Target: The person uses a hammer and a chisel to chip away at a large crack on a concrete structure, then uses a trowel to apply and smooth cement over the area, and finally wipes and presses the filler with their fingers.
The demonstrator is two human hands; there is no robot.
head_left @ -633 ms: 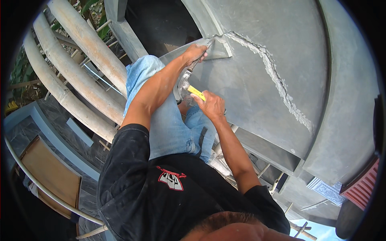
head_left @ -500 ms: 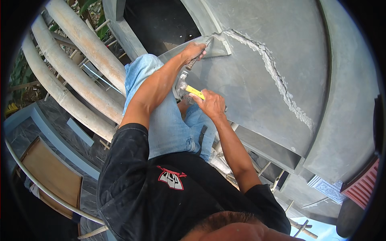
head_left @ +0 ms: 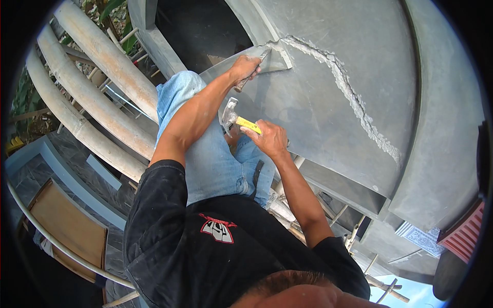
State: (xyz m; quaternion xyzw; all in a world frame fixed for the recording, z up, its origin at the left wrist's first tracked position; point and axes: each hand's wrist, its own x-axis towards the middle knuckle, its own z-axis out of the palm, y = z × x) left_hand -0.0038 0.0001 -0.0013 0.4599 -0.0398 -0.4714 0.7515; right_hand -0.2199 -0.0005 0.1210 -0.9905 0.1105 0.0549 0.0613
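My left hand (head_left: 245, 70) is closed round a metal chisel (head_left: 265, 54), its tip near the left end of a rough chipped groove (head_left: 345, 82) in the grey plastered wall (head_left: 303, 120). The chisel's butt (head_left: 239, 87) sticks out below my fist. In my right hand (head_left: 272, 138) is a claw hammer (head_left: 230, 113) with a yellow handle (head_left: 248, 124), gripped along the shaft. Its dusty head is a short way below the chisel butt, not touching it. The fingertips of the right hand are partly hidden.
Thick bamboo poles (head_left: 105, 56) run along my left side. A dark opening (head_left: 203, 31) lies beyond my left hand. A ledge (head_left: 344, 186) borders the wall's lower edge, with scaffold poles under it. A brown board (head_left: 67, 226) is at lower left, a red ridged panel (head_left: 463, 231) at far right.
The hammer head has dropped slightly away from the chisel butt, widening the gap. My left hand keeps its hold on the chisel at the groove. The whole view has shifted a little.
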